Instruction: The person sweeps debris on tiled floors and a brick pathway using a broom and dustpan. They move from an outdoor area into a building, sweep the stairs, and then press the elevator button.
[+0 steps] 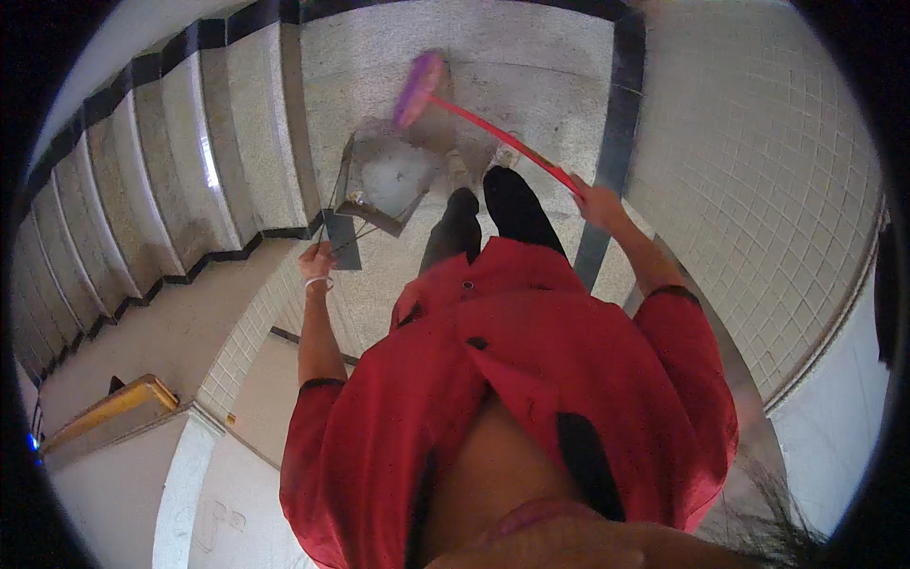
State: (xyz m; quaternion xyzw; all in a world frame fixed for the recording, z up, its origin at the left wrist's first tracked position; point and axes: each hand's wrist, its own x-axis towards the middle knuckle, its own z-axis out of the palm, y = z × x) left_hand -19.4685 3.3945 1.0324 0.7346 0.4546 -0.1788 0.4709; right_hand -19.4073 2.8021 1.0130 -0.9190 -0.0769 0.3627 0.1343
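My right hand is closed around the end of a broom's red handle. The handle slants away to the far left, down to the purple and pink broom head, which is blurred, just beyond the dustpan. On my left, my left hand grips the thin wire handle of a grey scoop-shaped dustpan. That pan is by the floor in front of my feet, with small dark specks in it. The broom head and the pan appear apart.
Stairs with dark-edged ends run along the left. A yellow handrail tops a low wall at the lower left. A tiled wall rises on the right, above a dark floor border. Speckled grey floor extends ahead.
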